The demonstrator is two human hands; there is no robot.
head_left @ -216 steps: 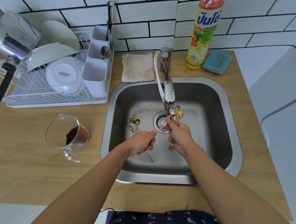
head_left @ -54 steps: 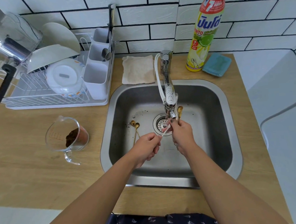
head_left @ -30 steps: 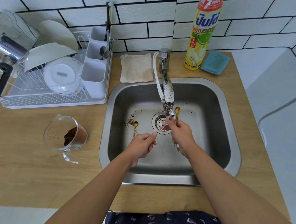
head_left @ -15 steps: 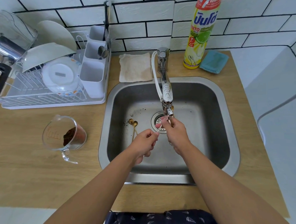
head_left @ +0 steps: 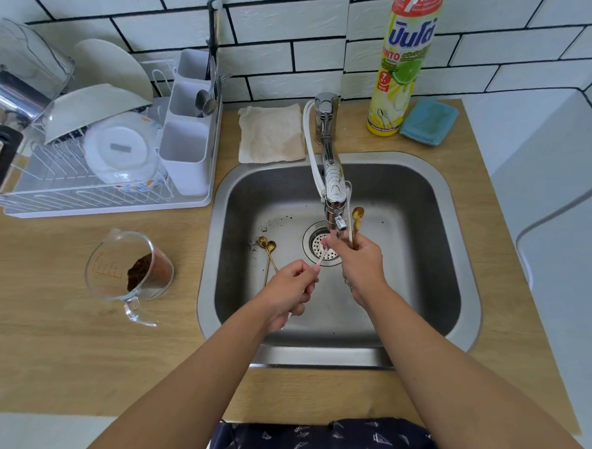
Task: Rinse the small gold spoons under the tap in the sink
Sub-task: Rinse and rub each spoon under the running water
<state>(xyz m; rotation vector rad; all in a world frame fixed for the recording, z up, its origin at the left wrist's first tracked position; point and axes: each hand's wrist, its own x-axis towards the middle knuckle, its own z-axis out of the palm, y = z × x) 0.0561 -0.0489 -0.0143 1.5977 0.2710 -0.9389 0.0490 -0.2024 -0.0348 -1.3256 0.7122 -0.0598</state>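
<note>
While the right hand [head_left: 360,265] grips upright gold spoons [head_left: 357,221] beside the tap [head_left: 334,188], the left hand [head_left: 287,290] pinches a thin handle [head_left: 321,259] running toward it; two more spoons [head_left: 270,256] lie left on the sink [head_left: 426,251] floor.

Head view, steeply down onto sink [head_left: 460,250]

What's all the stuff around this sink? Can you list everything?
sink: one, steel, centre
tap: one, chrome, over sink
spoons: two, gold, sink floor, left of drain
held spoon: gold, right hand
soap bottle: one, yellow, behind sink
blue cloth: one, by bottle
beige cloth: one, behind sink
rack: one, white, holding dishes, far left
cup: one, clear, brown powder, left counter
left hand: pinching thin utensil
right hand: under tap
</note>
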